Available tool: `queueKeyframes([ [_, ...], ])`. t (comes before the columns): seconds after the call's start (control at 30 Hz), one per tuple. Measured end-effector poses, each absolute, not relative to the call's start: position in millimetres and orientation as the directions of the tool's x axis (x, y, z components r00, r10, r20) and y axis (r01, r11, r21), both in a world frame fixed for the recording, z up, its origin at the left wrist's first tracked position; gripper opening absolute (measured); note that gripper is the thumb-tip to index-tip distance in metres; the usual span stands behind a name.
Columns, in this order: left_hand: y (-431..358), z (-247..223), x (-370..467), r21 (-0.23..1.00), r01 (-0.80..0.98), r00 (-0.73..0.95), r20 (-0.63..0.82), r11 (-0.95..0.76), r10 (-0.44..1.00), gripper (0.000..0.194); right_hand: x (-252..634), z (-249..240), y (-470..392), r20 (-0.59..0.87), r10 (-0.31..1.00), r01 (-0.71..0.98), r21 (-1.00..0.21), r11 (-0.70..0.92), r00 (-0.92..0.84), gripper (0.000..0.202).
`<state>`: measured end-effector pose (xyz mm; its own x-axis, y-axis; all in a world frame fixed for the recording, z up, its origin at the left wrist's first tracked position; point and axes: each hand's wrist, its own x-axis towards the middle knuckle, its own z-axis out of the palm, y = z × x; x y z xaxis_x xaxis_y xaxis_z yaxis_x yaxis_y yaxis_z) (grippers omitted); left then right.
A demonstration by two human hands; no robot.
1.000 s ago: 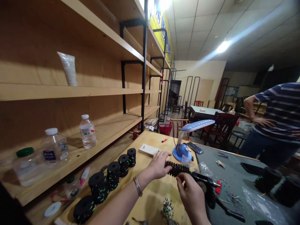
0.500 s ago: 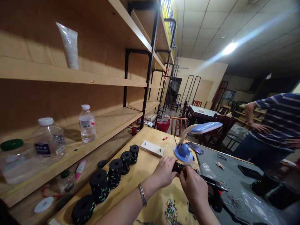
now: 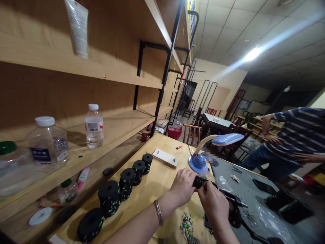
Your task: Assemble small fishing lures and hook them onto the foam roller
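My left hand [image 3: 183,185] is closed around the left end of a dark, ribbed roll [image 3: 198,182]. Close beside it, my right hand [image 3: 213,200] has its fingertips pinched together against the roll's near side. What that pinch holds is too small to make out. To the right of my right hand is a black device with a metal shaft [image 3: 241,204], partly covered by the hand and forearm. Below, between my forearms, lies a pile of small multicoloured beads [image 3: 186,225].
A row of black foam-like rolls [image 3: 109,196] with coloured bits stands at left. Behind my hands are a white board with two pegs [image 3: 165,158] and a blue desk lamp [image 3: 198,162]. Shelving [image 3: 132,123] with bottles borders the left. A person [image 3: 286,135] stands at right.
The view has shifted and tilted slightly, so the shelf and rolls sit differently in the picture. Both hands keep their places at the ribbed roll, with only slight finger movement.
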<state>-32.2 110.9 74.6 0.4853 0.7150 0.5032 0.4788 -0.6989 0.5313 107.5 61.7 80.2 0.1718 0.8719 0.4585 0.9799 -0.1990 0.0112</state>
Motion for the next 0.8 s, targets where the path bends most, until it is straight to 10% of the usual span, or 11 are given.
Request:
queueKeyframes([
  [0.23,111,64,-30,0.514,0.445,0.457,0.574,-0.733,0.680,0.039,109,82,60,0.366,0.898,0.923,-0.372,-0.098,0.243,0.016],
  [0.47,108,64,-33,0.516,0.404,0.444,0.611,-0.755,0.655,0.041,118,74,61,0.192,0.935,0.495,-0.869,0.022,0.297,0.019],
  [0.8,111,82,-22,0.343,0.207,0.492,0.772,-0.916,0.401,0.018,125,81,52,0.119,0.969,0.227,-0.972,0.068,0.218,0.028],
])
